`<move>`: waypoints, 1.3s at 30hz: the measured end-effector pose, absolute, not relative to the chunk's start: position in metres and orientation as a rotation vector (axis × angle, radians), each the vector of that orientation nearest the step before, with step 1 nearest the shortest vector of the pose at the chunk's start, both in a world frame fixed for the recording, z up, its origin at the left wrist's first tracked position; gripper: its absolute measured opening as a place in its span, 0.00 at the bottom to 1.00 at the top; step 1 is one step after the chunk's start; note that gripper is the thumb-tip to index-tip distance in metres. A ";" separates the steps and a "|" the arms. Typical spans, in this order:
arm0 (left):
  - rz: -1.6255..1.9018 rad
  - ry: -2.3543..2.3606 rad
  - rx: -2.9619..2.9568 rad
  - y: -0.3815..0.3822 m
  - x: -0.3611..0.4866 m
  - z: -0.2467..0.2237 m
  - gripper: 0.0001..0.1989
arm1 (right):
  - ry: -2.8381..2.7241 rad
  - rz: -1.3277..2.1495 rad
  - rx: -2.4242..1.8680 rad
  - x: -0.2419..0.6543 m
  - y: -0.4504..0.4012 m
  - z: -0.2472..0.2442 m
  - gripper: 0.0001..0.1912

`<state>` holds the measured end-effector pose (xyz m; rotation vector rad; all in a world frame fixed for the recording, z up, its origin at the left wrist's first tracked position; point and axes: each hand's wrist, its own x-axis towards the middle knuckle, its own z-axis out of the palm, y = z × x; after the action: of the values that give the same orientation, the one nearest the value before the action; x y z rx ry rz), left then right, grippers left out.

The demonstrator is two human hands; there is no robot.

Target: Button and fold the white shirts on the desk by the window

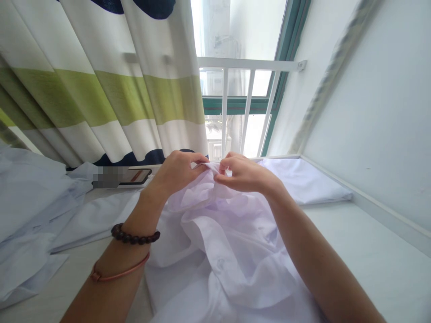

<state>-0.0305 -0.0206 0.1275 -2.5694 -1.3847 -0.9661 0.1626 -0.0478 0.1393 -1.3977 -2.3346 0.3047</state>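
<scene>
A white shirt (218, 251) lies rumpled in front of me, its button placket running down toward the near edge. At the shirt's far end, my left hand (182, 170) pinches the cloth between thumb and fingers. My right hand (245, 172) grips the same raised fold just beside it, with thumb and fingertips pressed together. The two hands are close but apart, with a short stretch of fabric between them. Dark beads and a reddish cord circle my left wrist.
To the left lie loose white garments (30, 197) and a phone (136, 176) near the curtain (124, 94). A folded white cloth (306, 181) rests at the back right by the wall. Beyond stand a white railing (249, 65) and a green-framed window.
</scene>
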 end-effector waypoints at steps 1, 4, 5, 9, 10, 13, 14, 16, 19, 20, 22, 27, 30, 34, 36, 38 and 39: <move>-0.960 -1.383 -2.577 -0.020 -0.031 0.127 0.12 | -2.342 0.279 -1.403 0.161 -0.047 0.138 0.08; -0.917 -1.344 -2.565 -0.019 -0.030 0.126 0.12 | -2.341 0.234 -1.392 0.161 -0.044 0.137 0.08; -0.891 -1.316 -2.556 -0.019 -0.030 0.126 0.13 | -2.332 0.232 -1.389 0.162 -0.044 0.137 0.08; -0.781 -1.210 -2.556 -0.019 -0.028 0.126 0.15 | -2.319 0.268 -1.365 0.162 -0.047 0.137 0.13; -0.773 -1.199 -2.560 -0.020 -0.028 0.126 0.15 | -2.326 0.261 -1.350 0.161 -0.048 0.137 0.13; -0.791 -1.192 -2.576 -0.020 -0.027 0.126 0.16 | -2.338 0.193 -1.323 0.160 -0.048 0.137 0.10; -0.797 -1.216 -2.581 -0.019 -0.028 0.126 0.15 | -2.331 0.181 -1.339 0.160 -0.047 0.137 0.11; -0.778 -1.336 -2.586 -0.017 -0.031 0.125 0.14 | -2.291 0.189 -1.403 0.163 -0.045 0.140 0.13; -0.632 -1.624 -2.561 -0.012 -0.044 0.125 0.14 | -2.122 0.184 -1.478 0.168 -0.042 0.145 0.17; -0.566 -1.718 -2.543 -0.010 -0.051 0.125 0.15 | -2.044 0.168 -1.484 0.171 -0.042 0.146 0.18; -0.458 -1.906 -2.496 -0.007 -0.064 0.129 0.15 | -1.906 0.144 -1.482 0.175 -0.042 0.149 0.19; -0.642 -2.307 -2.512 -0.010 -0.084 0.139 0.10 | -1.855 0.197 -1.523 0.184 -0.041 0.149 0.18; -1.086 -2.333 -2.516 -0.013 -0.082 0.140 0.16 | -1.931 0.310 -1.623 0.188 -0.038 0.147 0.18; -1.635 -2.157 -2.709 -0.016 -0.078 0.142 0.22 | -2.014 0.687 -1.582 0.193 -0.038 0.147 0.19; -1.862 -1.975 -2.825 -0.020 -0.078 0.144 0.26 | -1.959 0.828 -1.457 0.194 -0.040 0.149 0.20; -1.934 -1.862 -2.880 -0.024 -0.080 0.147 0.29 | -1.881 0.845 -1.372 0.194 -0.041 0.151 0.19; -1.907 -1.855 -2.903 -0.025 -0.081 0.148 0.29 | -1.859 0.815 -1.361 0.194 -0.041 0.151 0.17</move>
<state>-0.0814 -0.0247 0.1475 -2.9028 -1.8548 -1.9074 0.1940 -0.0409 0.1506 -1.3612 -1.8594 0.8148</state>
